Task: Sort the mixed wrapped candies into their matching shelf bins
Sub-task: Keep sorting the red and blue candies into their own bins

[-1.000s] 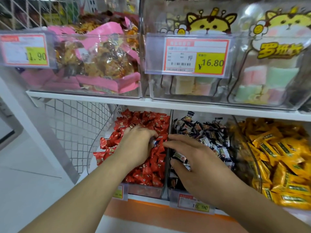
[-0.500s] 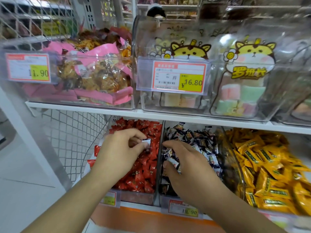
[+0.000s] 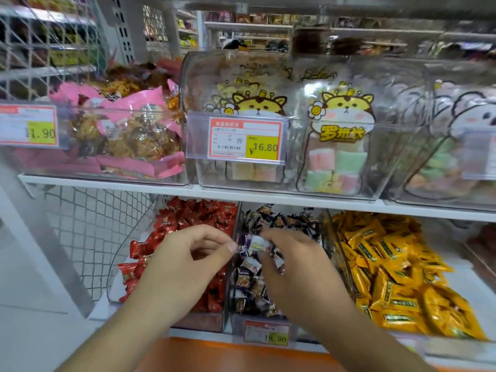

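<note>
candy (image 3: 257,244) crosswise between both hands

The price tag (image 3: 28,126) on the upper-left clear bin reads "11.90". The tag (image 3: 245,138) on the neighbouring cartoon-cat bin reads "¥16.80" with "斤", and the cat sticker (image 3: 342,122) beside it says "罗班长". The lower tag (image 3: 267,332) under the dark candies ends in "9.90"; its first digit is blurred.

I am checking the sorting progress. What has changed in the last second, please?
The left hand lifted out of the red candy bin with a pale wrapped candy and carried it right, over the dark candy bin. The right hand rose to meet it and now holds that candy at its fingertips; the left thumb is beside it. The yellow candies stayed as they were.
</note>
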A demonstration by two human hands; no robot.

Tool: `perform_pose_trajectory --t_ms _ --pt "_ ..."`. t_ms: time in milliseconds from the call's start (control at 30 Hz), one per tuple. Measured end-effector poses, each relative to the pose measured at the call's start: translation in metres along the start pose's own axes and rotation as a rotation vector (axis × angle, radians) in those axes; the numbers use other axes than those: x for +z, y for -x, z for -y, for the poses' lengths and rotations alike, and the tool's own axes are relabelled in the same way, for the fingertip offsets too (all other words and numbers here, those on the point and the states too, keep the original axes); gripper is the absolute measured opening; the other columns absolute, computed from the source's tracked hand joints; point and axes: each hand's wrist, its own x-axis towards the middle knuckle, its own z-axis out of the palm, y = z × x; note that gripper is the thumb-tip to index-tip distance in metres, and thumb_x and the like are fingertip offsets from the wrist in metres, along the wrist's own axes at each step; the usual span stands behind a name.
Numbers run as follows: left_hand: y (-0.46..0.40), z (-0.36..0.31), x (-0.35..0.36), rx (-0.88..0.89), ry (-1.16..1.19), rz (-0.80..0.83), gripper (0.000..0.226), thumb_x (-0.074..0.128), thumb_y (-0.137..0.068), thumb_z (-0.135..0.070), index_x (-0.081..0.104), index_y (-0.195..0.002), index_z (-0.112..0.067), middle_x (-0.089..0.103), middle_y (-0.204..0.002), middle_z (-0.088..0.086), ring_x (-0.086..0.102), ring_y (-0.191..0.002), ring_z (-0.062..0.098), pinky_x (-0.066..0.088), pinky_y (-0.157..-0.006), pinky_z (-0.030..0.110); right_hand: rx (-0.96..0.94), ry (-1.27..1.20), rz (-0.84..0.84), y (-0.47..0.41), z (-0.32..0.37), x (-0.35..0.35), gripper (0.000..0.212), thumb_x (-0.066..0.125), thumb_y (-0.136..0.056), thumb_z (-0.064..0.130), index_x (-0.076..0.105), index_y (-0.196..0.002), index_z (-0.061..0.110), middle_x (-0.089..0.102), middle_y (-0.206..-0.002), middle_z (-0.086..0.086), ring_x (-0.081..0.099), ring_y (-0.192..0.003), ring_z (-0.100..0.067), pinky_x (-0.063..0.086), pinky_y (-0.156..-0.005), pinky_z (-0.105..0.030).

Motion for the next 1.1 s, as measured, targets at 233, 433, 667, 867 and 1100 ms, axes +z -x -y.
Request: perform_pose_trajectory --t_ms 233,433,667,867,1100 --pt "-0.026 0.059 -0.031 0.068 -0.647 -0.012 0.037 0.066 -0.094 -0.036 0.060 -0.131 -0.037 0.056 -0.134 -0.020 0.053 -0.123 0.006 0.042 -0.101 0.024 0.193 0.046 0.123 -0.009 -0.012 0.002 0.062 0.059 -0.102 0.029 0.033 -0.158 0.034 0.038 -0.160 0.008 0.040 -0.145 -0.019 0.049 -0.107 -0.035" --pt "-0.039 0.092 -0.033 -0.019 -0.792 0.169 0.075 0.047 -0.099 -0.061 0.018 -0.163 -0.033 0.006 -0.171 -0.004 0.001 -0.158 0.020 0.007 -0.128 0.036 0.156 -0.017 0.145 -0.014 0.001 0.014 0.052 0.056 -0.103 0.029 0.040 -0.151 0.034 0.040 -0.156 0.009 0.062 -0.095 -0.012 0.057 -0.086 -0.030" --pt "-0.039 0.095 -0.007 -0.054 -0.695 0.320 0.078 0.042 -0.098 -0.067 0.011 -0.163 -0.038 0.001 -0.170 -0.015 -0.001 -0.157 0.016 0.011 -0.128 0.042 0.160 0.028 0.174 -0.018 0.006 0.021 0.049 0.057 -0.103 0.032 0.041 -0.149 0.037 0.039 -0.157 0.013 0.068 -0.106 -0.023 0.053 -0.089 -0.027" --pt "-0.039 0.091 -0.001 0.029 -0.606 0.329 0.072 0.044 -0.097 -0.068 0.025 -0.160 -0.037 0.014 -0.166 -0.021 0.018 -0.153 0.008 0.024 -0.125 0.035 0.119 0.009 0.150 -0.020 0.009 0.024 0.047 0.057 -0.102 0.033 0.043 -0.147 0.037 0.041 -0.155 0.016 0.063 -0.099 -0.010 0.051 -0.094 -0.024" --pt "-0.052 0.092 -0.019 0.129 -0.598 0.127 0.054 0.040 -0.100 -0.062 0.048 -0.148 -0.037 0.038 -0.155 -0.019 0.026 -0.148 0.010 0.022 -0.124 0.041 0.049 -0.018 0.119 -0.019 0.009 0.028 0.045 0.056 -0.102 0.030 0.046 -0.146 0.036 0.043 -0.153 0.016 0.054 -0.101 -0.001 0.046 -0.095 -0.019"
